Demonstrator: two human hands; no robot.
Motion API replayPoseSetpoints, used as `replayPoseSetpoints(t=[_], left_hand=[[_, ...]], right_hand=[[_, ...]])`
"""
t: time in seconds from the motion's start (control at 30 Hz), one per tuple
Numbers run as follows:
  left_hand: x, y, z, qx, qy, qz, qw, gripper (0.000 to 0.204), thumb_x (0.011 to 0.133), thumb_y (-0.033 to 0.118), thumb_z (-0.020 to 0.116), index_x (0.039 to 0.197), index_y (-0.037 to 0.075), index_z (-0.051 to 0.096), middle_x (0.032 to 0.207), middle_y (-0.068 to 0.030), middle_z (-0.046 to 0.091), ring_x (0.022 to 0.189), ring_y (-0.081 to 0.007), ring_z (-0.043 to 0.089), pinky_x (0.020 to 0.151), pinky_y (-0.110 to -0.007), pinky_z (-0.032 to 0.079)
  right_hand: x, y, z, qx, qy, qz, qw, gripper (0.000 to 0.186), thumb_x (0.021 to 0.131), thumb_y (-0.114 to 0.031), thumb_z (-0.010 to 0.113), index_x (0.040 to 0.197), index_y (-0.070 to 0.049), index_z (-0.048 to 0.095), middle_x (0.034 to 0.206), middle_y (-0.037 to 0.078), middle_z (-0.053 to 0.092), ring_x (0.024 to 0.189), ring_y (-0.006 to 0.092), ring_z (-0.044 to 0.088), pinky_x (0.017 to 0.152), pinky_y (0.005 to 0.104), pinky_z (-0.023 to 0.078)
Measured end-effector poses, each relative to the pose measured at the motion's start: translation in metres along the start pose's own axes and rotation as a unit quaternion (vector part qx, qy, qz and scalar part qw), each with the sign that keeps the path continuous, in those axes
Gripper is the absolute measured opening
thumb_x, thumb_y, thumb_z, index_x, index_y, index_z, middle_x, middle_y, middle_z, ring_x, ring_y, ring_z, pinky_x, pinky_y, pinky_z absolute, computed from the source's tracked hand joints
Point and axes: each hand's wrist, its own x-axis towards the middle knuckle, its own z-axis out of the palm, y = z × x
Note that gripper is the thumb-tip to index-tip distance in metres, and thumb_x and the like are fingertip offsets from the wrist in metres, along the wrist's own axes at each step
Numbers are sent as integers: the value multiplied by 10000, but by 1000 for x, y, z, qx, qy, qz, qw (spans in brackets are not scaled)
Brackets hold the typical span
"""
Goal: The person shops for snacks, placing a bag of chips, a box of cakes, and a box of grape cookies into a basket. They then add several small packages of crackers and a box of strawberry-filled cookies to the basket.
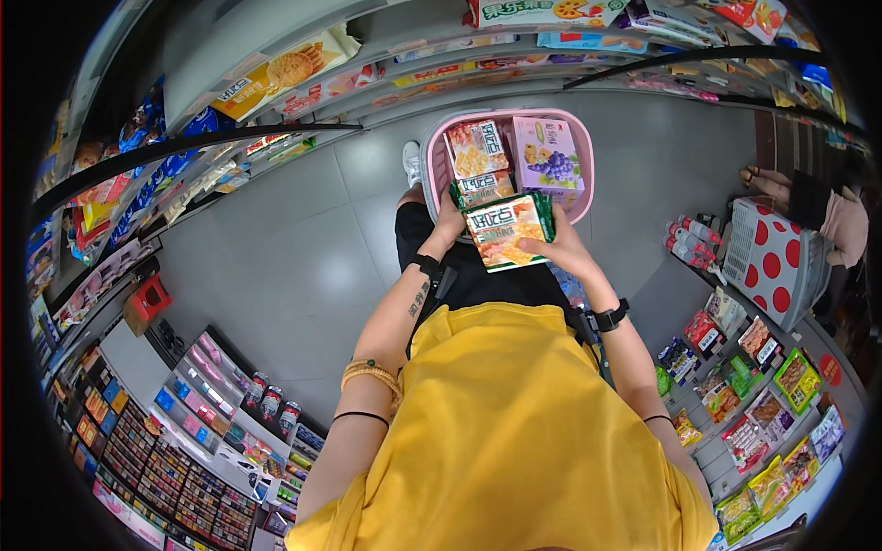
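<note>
A pink shopping basket [588,156] stands in front of me. Over its near edge, my right hand [568,250] grips a white and green biscuit packet [503,231], thumb on its front. My left hand [448,220] is closed at the left edge of another biscuit packet [485,187] just behind it; its fingertips are partly hidden. Farther back in the basket lies a similar biscuit packet [476,149]. To its right is a purple box with grapes pictured on it [551,163].
Snack shelves [386,110] run along the far side, with a yellow biscuit pack [289,69] at the upper left. Bottles [691,241] and a red-dotted white bin [770,257] stand at right, near another person [813,202]. Bagged snacks [746,441] fill the lower-right rack.
</note>
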Motion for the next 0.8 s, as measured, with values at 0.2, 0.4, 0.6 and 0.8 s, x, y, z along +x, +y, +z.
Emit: replayPoseSetpoints(t=[0.2, 0.4, 0.6, 0.8], left_hand=[[1, -29, -17, 133, 85, 163, 974, 560, 818, 170, 663, 1272, -43, 414, 1170, -136, 564, 1089, -209, 536, 945, -302, 414], [-44, 31, -37, -129, 28, 47, 990, 475, 962, 325, 488, 1313, 14, 415, 1223, -73, 519, 1122, -165, 508, 960, -278, 390], [-58, 67, -27, -247, -102, 21, 963, 531, 948, 339, 521, 1343, 32, 343, 1233, -62, 520, 1126, -143, 512, 953, -289, 408], [-50, 67, -28, -202, -88, 62, 974, 542, 919, 277, 578, 1334, 5, 359, 1229, -87, 537, 1115, -160, 533, 957, -298, 418]], right_hand=[[18, -10, 13, -165, -4, 3, 986, 813, 690, -291, 794, 1277, 57, 352, 1149, 179, 560, 1095, 247, 534, 956, 342, 390], [42, 2, 21, -129, 35, -4, 991, 906, 676, -353, 798, 1283, 82, 286, 1179, 225, 530, 1103, 272, 534, 948, 339, 405], [66, -5, 45, 51, 24, 29, 998, 1008, 692, -368, 811, 1305, 113, 174, 1243, 244, 452, 1134, 266, 501, 942, 311, 422], [65, -7, 45, 87, 16, 34, 996, 919, 732, -331, 782, 1311, 124, 232, 1196, 206, 510, 1099, 234, 531, 928, 300, 430]])
